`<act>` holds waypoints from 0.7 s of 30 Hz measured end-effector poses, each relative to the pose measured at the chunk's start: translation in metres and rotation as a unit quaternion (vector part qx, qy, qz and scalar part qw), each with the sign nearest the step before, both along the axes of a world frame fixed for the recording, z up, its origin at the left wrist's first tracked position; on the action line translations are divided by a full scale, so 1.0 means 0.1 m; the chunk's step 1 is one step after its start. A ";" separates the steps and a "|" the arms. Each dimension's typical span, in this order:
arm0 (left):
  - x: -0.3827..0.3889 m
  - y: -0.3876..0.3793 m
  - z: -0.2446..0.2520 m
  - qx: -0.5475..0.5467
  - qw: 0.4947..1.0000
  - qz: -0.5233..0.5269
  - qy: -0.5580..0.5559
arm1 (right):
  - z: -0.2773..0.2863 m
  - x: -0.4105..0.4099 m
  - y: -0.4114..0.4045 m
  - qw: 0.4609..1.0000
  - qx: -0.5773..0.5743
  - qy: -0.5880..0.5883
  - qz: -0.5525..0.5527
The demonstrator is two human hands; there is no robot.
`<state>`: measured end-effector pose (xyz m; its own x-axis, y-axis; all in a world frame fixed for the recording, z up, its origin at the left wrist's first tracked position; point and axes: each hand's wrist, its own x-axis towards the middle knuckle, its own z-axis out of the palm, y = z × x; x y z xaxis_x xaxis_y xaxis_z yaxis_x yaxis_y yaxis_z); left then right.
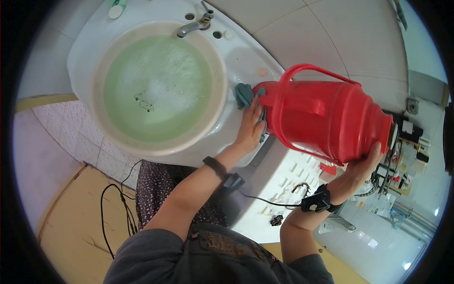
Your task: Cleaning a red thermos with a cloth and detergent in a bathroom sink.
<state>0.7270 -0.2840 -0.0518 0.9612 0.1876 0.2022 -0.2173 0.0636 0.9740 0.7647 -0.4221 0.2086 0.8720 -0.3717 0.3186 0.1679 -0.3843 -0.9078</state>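
Note:
A large red thermos flask (301,113) lies tilted on its side, its base end over the right part of the white washbasin (227,142). My right hand (363,168) grips it near the neck, with the thumb up by the rim. At the base end my left hand (251,129) presses a wet blue-green cloth (244,96) against the flask. Part of that cloth hangs out past the fingers. The flask's red carrying handle (282,103) loops across its body. Left of the flask, a cream plastic basin (159,151) holds greenish, foamy water (159,88).
A metal tap (195,26) reaches over the basin's back rim. A green bottle with a white cap (116,10) stands at the back left. White shelving with hooks (283,184) and small items is at the right. Black cables (122,198) hang at the lower left.

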 end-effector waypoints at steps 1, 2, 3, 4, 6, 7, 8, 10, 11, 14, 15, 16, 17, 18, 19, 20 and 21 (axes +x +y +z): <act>0.02 0.05 -0.03 -0.001 1.000 0.008 0.004 | -0.02 -0.01 0.07 0.999 0.019 -0.008 -0.029; 0.03 0.10 -0.06 0.014 1.000 -0.006 -0.003 | -0.07 0.00 0.05 0.999 0.029 -0.028 -0.036; 0.04 0.12 -0.05 0.024 0.999 -0.023 -0.010 | -0.07 -0.01 0.03 0.999 0.024 -0.025 -0.032; 0.08 0.20 -0.02 0.023 0.999 -0.021 -0.006 | -0.09 -0.04 0.03 0.998 0.018 -0.031 -0.048; 0.28 0.36 0.02 0.027 0.997 -0.076 0.007 | -0.10 -0.07 0.16 0.997 -0.007 -0.043 -0.059; 0.40 0.40 0.01 0.027 0.997 -0.075 0.007 | -0.11 -0.07 0.17 0.997 -0.008 -0.044 -0.058; 0.52 0.43 0.00 0.015 0.996 -0.087 -0.004 | -0.12 -0.09 0.16 0.997 -0.005 -0.049 -0.053; 0.70 0.41 0.03 0.000 0.995 -0.103 -0.016 | -0.11 -0.09 0.19 0.997 -0.007 -0.056 -0.051; 0.76 0.40 0.05 -0.187 0.968 -0.156 -0.063 | -0.11 -0.08 0.22 0.997 0.000 -0.052 -0.051; 1.06 0.37 -0.02 -0.264 0.941 -0.210 -0.020 | -0.12 0.01 0.18 0.997 0.021 -0.047 -0.054; 1.12 0.34 0.01 -0.154 0.962 -0.214 0.070 | -0.12 0.03 0.14 0.997 0.035 -0.043 -0.059; 1.12 0.31 0.03 -0.157 0.961 -0.218 0.069 | -0.11 0.05 0.15 0.996 0.056 -0.039 -0.063; 1.10 0.29 0.04 -0.162 0.965 -0.196 0.057 | -0.11 0.05 0.13 0.996 0.052 -0.040 -0.067; 1.06 0.29 0.06 -0.164 0.970 -0.173 0.045 | -0.11 0.06 0.11 0.996 0.042 -0.040 -0.068; 1.00 0.26 0.04 -0.163 0.970 -0.176 0.044 | -0.12 0.06 0.10 0.996 0.032 -0.040 -0.068; 0.91 0.20 0.01 -0.208 0.968 -0.134 0.031 | -0.13 0.05 0.11 0.997 0.012 -0.044 -0.070; 0.82 0.19 -0.04 -0.223 0.968 -0.109 0.025 | -0.14 0.07 0.12 0.997 0.019 -0.046 -0.067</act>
<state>0.8089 -0.2653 -0.0559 0.9942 0.0380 0.1005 -0.1055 0.5202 0.8475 0.7718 -0.4100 0.1949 0.7823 -0.4955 0.3775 0.2000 -0.3740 -0.9056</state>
